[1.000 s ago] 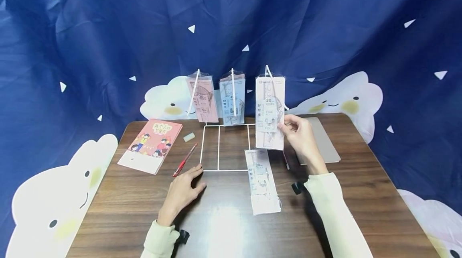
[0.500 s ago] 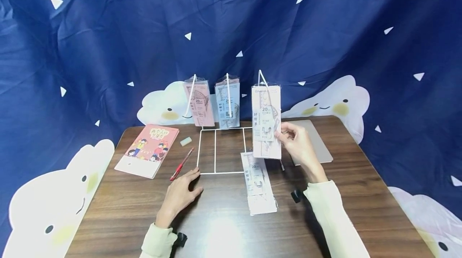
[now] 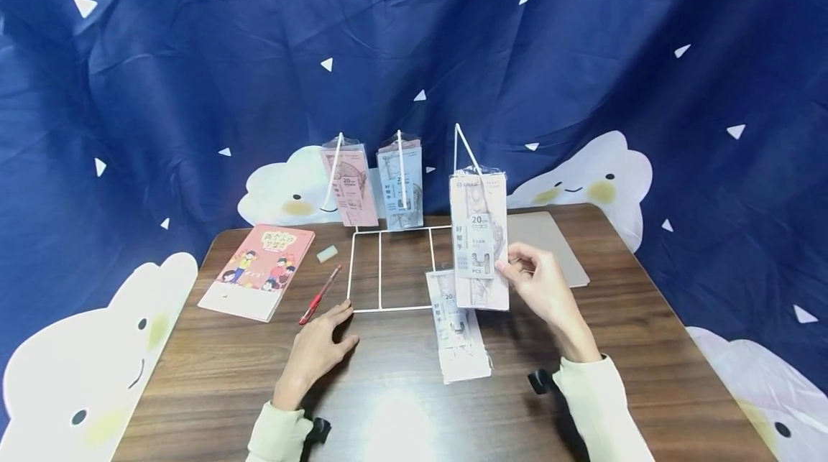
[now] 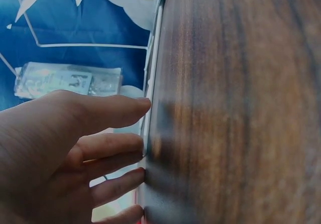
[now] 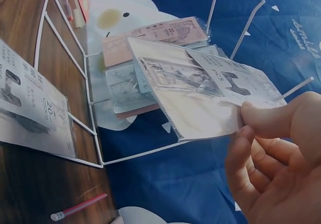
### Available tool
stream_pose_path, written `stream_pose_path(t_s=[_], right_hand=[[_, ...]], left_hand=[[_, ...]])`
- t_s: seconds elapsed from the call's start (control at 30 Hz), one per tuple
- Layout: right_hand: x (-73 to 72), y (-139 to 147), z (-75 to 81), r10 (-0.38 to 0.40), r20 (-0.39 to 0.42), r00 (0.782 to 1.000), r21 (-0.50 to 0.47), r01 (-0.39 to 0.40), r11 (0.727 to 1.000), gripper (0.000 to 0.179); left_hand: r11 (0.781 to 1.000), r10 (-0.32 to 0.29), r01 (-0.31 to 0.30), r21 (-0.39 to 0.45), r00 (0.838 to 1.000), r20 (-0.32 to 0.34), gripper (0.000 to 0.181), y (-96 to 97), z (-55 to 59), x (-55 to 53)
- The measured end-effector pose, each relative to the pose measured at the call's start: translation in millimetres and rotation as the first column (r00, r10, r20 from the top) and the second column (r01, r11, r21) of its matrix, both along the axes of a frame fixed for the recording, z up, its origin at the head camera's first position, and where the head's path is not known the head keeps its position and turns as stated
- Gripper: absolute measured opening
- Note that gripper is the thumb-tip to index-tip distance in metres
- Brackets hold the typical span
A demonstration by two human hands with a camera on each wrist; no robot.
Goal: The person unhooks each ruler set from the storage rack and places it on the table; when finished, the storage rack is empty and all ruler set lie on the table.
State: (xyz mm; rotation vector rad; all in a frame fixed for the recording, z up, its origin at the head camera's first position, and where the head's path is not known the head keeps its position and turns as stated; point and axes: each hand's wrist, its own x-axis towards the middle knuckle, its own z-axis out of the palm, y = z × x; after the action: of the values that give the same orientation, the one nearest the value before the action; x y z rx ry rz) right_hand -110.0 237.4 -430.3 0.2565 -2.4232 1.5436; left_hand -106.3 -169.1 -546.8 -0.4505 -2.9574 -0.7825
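Observation:
My right hand pinches the right edge of a pale pink packaged ruler set between thumb and fingers, holding it upright at the right hook of a white wire rack. Whether the packet's top is still on that hook, I cannot tell. Below it, another pale ruler set lies on the table, partly covered in the head view. A pink ruler set and a blue one hang from the other hooks. My left hand rests with spread fingers at the rack's front left corner.
Left of the rack are a pink booklet, an eraser and a red pen. To the right lies a grey notebook. A pencil shows in the right wrist view. A blue cloth hangs behind the table.
My right hand has drawn the pale ruler set downward and toward me, along the right hook. The left hand stays at the rack's corner. The head view has shifted slightly.

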Motion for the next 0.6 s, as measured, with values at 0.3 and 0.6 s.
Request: stream_pose_path(t_s=[0.3,0.6], right_hand=[[28.4,4,2.4,0.023,-0.024,0.999,0.004,-0.023,1.0,0.006],[49.9,10,2.9,0.008,-0.005,1.0,0.014,-0.008,1.0,0.01]], left_hand=[[1.0,0.002,-0.002,0.002,1.0,0.017,0.059,-1.1,0.4,-1.2],[1.0,-0.002,0.002,0.0,1.0,0.031,0.06,-1.6,-0.8,-0.6]])
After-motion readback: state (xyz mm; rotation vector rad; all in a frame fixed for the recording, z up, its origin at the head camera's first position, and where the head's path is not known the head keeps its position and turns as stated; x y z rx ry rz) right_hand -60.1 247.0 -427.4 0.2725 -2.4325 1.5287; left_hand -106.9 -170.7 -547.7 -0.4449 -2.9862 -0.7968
